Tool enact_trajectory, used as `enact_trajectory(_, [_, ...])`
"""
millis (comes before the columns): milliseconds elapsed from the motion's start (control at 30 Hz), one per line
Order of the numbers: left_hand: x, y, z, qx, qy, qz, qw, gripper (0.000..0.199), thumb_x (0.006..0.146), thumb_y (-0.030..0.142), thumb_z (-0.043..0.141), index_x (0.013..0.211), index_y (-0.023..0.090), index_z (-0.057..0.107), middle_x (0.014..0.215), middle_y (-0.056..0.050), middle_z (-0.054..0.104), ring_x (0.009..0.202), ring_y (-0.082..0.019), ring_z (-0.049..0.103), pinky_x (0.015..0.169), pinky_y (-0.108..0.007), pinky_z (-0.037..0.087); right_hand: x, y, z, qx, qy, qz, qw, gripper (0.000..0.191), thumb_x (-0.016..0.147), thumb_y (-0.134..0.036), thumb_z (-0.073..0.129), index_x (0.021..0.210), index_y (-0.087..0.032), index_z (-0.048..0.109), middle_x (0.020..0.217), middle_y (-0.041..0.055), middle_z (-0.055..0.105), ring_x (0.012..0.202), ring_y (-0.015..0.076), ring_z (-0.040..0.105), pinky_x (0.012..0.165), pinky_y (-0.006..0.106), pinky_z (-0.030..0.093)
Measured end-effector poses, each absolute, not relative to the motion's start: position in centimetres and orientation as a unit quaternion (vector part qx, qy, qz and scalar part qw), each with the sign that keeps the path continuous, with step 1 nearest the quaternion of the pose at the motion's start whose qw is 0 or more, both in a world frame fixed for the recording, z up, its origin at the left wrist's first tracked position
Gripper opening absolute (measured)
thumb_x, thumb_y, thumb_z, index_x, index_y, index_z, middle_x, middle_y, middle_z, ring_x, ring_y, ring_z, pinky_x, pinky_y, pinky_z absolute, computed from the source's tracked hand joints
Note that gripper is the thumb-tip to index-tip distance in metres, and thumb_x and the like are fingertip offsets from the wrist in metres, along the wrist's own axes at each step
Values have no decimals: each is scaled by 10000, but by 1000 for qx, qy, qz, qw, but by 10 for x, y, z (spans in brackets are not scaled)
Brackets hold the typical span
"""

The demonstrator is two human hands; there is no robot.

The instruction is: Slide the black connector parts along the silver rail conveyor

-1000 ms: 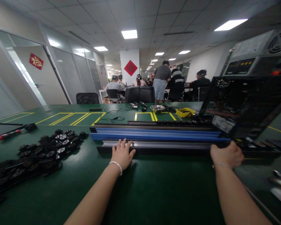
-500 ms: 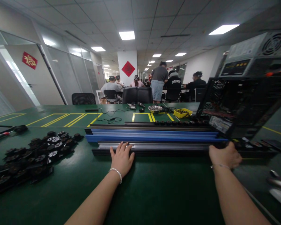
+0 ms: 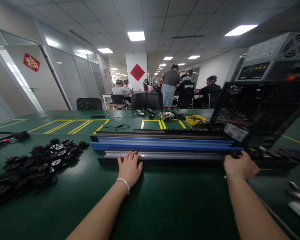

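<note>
My left hand lies spread on a dark metal rail with a silvery top face, fingers flat across its near side. At the rail's right end is my right hand, its fingers curled round something dark that they mostly hide. Just behind the silvery rail, and parallel to it, runs a long blue rail. A further dark rail lies beyond the blue one. All of them stretch from left to right across the green table.
Several black round parts are heaped at the left. An open computer case carrying a power supply stands on the right. Farther back are a metal bowl, a yellow tray and cables. People sit and stand beyond the table.
Both hands stay almost where they were on the rail. The view has shifted very slightly.
</note>
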State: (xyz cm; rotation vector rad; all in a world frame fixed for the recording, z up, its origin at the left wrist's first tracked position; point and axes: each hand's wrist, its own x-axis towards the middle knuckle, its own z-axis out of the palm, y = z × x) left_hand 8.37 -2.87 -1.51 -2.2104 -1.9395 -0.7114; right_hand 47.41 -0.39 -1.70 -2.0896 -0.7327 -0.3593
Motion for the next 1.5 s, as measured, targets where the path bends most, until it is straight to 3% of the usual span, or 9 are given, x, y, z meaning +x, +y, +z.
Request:
enact_trajectory(100, [84,-29,-14,-728,-643,-233,51,288,805,322,433,1058,281,563,1254,-48,523,1231,-234,359,1037,-587,66,469,-6,-10,-856,-231,-103,451,462,653,-358,519,1080,-186,567,964,149,566,992,322,423,789,433,313])
enact_trajectory(333, [84,-30,-12,-728,-644,-231,44,277,802,319,437,1043,278,566,1228,-48,539,1191,-221,395,1039,-576,58,463,-6,-7,-858,-234,-98,447,395,658,-368,524,993,-183,619,947,143,587,1005,304,433,831,405,317])
enact_trajectory(633, [84,-31,-10,-731,-639,-234,45,267,793,293,448,1034,274,561,1194,-43,561,1142,-212,432,1040,-572,33,463,-5,-8,-850,-272,-127,433,397,638,-342,547,976,-153,634,841,125,605,845,260,504,796,359,355])
enact_trajectory(933, [86,-31,-11,-730,-642,-231,45,270,786,289,449,1034,283,556,1170,-35,575,1126,-209,446,1048,-556,37,456,-6,-7,-846,-267,-97,451,453,603,-346,541,1018,-181,614,938,141,557,930,335,468,768,469,386])
enact_trajectory(1233, [84,-30,-12,-733,-637,-235,56,263,780,295,448,1021,285,553,1142,-25,587,1107,-213,464,1043,-564,54,453,-5,-9,-851,-281,-100,432,479,621,-390,527,1040,-175,617,987,143,558,968,345,456,806,469,380])
enact_trajectory(1500, [84,-31,-11,-736,-633,-236,48,263,783,281,441,1022,282,550,1119,-21,593,1098,-210,465,1038,-571,48,449,-6,-8,-844,-297,-107,434,425,627,-400,528,977,-184,637,907,114,548,935,319,444,797,454,377])
